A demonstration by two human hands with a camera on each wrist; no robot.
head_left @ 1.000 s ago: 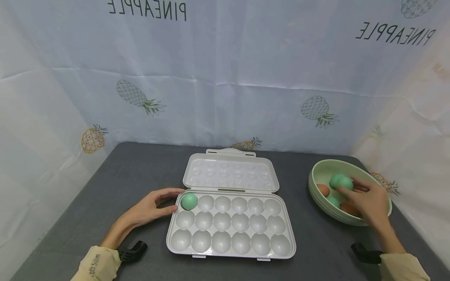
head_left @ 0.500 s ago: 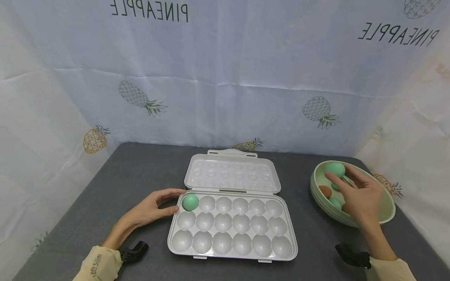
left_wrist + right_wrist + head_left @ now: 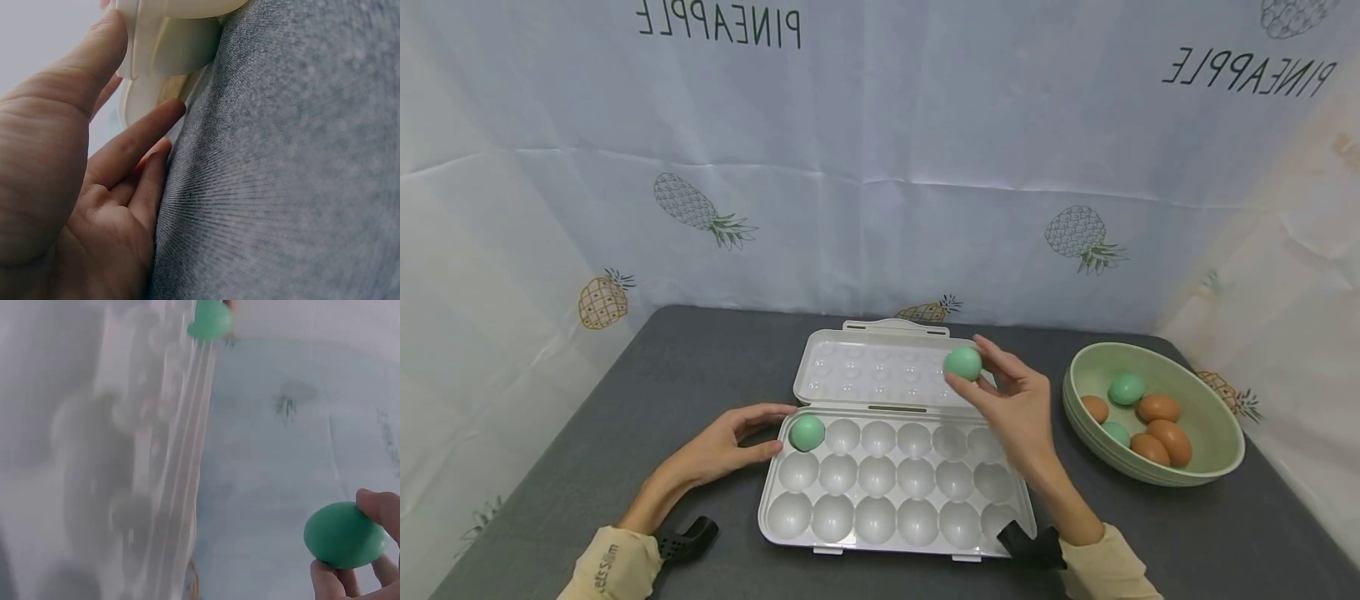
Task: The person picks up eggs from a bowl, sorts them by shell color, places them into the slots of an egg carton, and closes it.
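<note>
A white plastic egg tray (image 3: 895,546) lies with its lid (image 3: 880,367) folded back, and a green egg (image 3: 807,432) sits in its back left cup. At the tray's left edge rests my left hand (image 3: 722,446); in the left wrist view its thumb (image 3: 103,47) touches the rim while the other fingers extend loosely below. My right hand (image 3: 1011,408) pinches another green egg (image 3: 962,364) between thumb and fingertips, raised over the right part of the lid. The right wrist view shows that pinched egg (image 3: 345,535) from the side.
To the right stands a pale green bowl (image 3: 1213,425), apparently stacked in another, holding several brown eggs (image 3: 1158,407) and two green eggs (image 3: 1126,388). A dark grey cloth (image 3: 715,358) covers the table. Behind it hangs a white pineapple-print curtain (image 3: 865,233).
My right hand has lifted a green egg out of the bowl and carried it left to above the tray's lid. The left hand has stayed at the tray's edge.
</note>
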